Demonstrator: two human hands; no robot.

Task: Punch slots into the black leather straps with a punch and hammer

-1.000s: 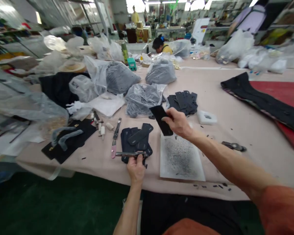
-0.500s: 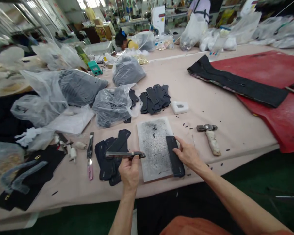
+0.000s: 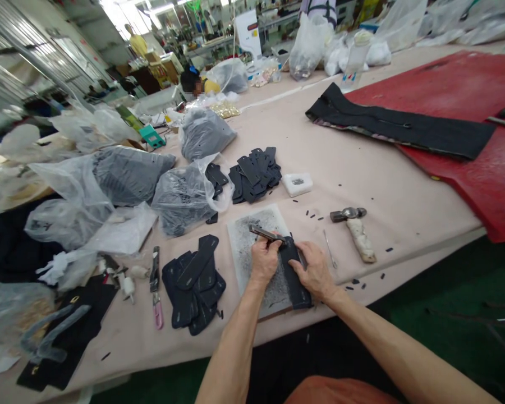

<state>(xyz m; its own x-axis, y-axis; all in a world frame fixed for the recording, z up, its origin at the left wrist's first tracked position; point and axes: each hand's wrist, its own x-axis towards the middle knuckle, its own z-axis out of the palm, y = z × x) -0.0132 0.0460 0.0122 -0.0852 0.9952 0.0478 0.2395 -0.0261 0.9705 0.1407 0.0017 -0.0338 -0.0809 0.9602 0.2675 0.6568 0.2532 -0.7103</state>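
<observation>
My left hand (image 3: 264, 259) is closed around a slim metal hand punch (image 3: 266, 232), which slants with its darker end at the top edge of a dark fabric piece (image 3: 293, 275). My right hand (image 3: 317, 270) grips that piece along its right side, thumb on top and fingers at the far edge. The piece lies on the right part of a scuffed white board (image 3: 244, 224) strewn with small black bits. To the left is a stack of similar dark pieces (image 3: 193, 286). A ball-peen hammer (image 3: 356, 231) with a wrapped handle rests to the right.
Behind the board are a pile of dark pieces (image 3: 256, 171), a white block (image 3: 297, 184) and a plastic bag (image 3: 180, 196). A pink-handled cutter (image 3: 156, 292) lies at left. A long black fabric strip (image 3: 395, 123) lies partly on a red sheet (image 3: 454, 84). A person bends over the table's far side.
My left hand has moved right with the punch, from over the board's left side to the top of the dark piece. My right hand still holds that piece. The view has tilted.
</observation>
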